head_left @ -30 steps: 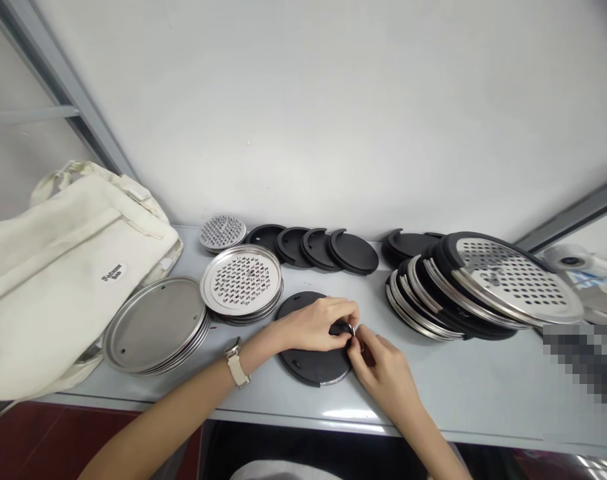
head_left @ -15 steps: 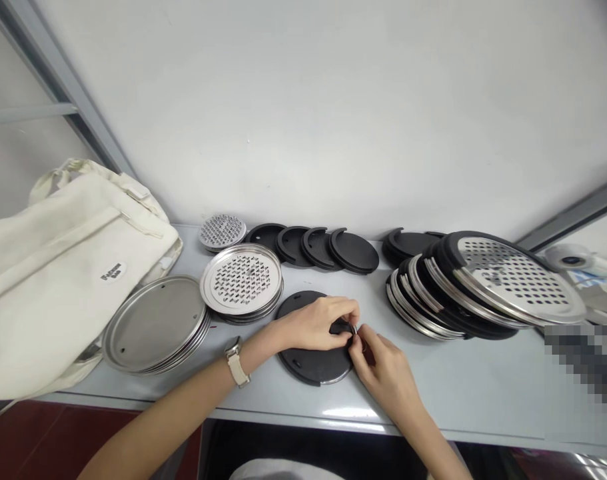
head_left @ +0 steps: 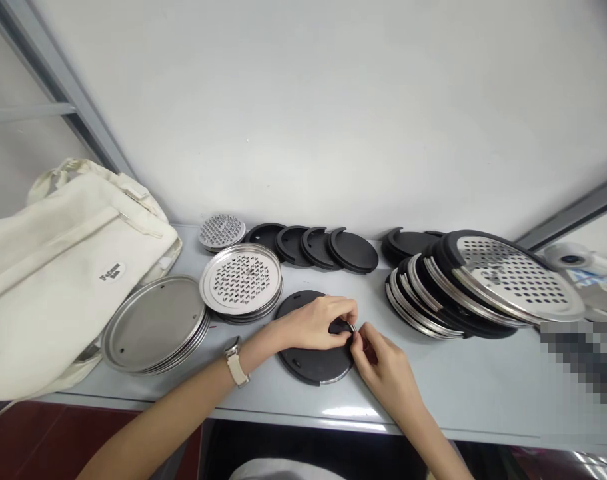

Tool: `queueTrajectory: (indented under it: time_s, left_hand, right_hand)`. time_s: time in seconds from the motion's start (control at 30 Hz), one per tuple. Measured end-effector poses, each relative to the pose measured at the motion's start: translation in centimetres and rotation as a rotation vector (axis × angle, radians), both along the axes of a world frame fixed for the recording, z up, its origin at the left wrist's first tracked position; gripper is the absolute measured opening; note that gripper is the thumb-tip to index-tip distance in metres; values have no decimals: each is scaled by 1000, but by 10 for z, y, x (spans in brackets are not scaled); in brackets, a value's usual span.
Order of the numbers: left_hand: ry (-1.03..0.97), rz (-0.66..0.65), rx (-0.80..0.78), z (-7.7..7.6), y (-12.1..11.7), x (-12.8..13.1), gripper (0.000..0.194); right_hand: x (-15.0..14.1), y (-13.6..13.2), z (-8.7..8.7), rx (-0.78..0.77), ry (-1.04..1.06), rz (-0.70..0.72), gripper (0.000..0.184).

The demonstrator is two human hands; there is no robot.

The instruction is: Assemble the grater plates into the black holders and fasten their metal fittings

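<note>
A round black disc [head_left: 318, 365] lies on the table, with a strip of shiny metal showing along its near edge. Across its top rests my left hand [head_left: 316, 325], thumb and fingers closed round its right rim. My right hand [head_left: 386, 365] pinches the same rim from the right, its fingertips meeting those of my left hand. A bit of bright metal edge shows between them; the rest of that spot is hidden by the fingers. Just left of the disc stands a stack of metal grater plates [head_left: 242, 280].
Plain metal discs [head_left: 156, 323] are stacked at the left, against a cream bag [head_left: 58, 287]. Small grater discs [head_left: 222, 231] and black round covers [head_left: 354, 251] line the wall. Black-rimmed graters [head_left: 523, 280] lean in a pile at the right. The table's front edge [head_left: 303, 415] runs close by.
Both hands keep their hold at the disc's right rim. My fingertips have shifted very slightly; the disc has stayed in place.
</note>
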State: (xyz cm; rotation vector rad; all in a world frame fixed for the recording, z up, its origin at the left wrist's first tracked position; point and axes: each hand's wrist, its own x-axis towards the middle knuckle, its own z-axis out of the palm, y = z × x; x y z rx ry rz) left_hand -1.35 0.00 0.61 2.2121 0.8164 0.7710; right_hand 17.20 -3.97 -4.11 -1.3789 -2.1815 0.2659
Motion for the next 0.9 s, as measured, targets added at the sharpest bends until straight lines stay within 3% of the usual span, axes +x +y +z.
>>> queueTrajectory:
  time_s: [0.9]
  left_hand:
    - [-5, 8, -48, 2, -1, 1, 22]
  right_hand:
    - [-1, 1, 2, 51, -4, 57, 23]
